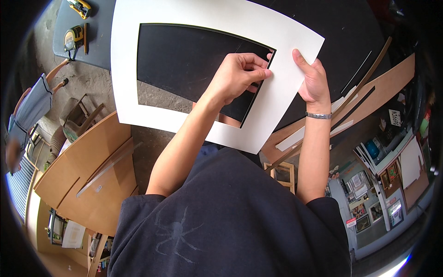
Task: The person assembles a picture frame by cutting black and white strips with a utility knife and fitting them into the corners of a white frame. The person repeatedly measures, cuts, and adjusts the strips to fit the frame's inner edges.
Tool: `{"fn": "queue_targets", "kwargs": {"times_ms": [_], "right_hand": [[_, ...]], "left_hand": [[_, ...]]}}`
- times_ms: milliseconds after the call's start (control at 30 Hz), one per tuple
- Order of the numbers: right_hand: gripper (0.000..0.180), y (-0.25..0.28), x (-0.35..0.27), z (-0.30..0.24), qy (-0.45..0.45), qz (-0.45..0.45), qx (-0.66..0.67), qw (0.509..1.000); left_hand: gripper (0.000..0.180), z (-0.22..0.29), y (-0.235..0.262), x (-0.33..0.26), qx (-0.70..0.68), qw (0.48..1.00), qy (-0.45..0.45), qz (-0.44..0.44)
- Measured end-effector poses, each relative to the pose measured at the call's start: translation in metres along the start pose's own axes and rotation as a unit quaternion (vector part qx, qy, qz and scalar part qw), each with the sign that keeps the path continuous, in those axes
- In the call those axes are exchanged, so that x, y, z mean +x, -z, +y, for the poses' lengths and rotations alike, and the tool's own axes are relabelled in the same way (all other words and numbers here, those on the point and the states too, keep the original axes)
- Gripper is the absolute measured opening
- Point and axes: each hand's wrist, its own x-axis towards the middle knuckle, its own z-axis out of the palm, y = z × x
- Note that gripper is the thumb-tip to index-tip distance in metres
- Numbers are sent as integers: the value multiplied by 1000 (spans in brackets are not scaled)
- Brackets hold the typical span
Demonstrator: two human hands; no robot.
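A white picture mat (127, 92) with a large window cut in it is held up, tilted, over the dark table. Inside the window, my left hand (235, 76) is closed, its thumb and fingers pinching the right inner edge. Dark lines run along the window's edges. At the mat's right outer border, my right hand (314, 78) grips with the thumb on the front face; its fingers are mostly hidden behind the board. A metal band (318, 115) circles my right wrist.
A tape measure (74, 39) and a yellow utility knife (80, 7) lie on the table (99, 34) at far left. Brown boards (99, 184) stand lower left; long strips (360, 104) lie at right. Framed pictures (363, 223) stand lower right. Another person (34, 99) is at far left.
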Motion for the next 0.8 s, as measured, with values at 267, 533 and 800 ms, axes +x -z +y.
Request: {"fn": "queue_targets", "kwargs": {"times_ms": [267,533,800], "right_hand": [[39,-3,0,0,7,2,8,1000],[37,2,1,3,-2,7,4,1000],[38,-3,0,-1,-6,-1,9,1000]], "left_hand": [[22,-1,0,0,1,1000,-3,1],[20,-1,-1,0,1,1000,-7,5],[17,-2,-1,1,-6,1000,-6,8]]}}
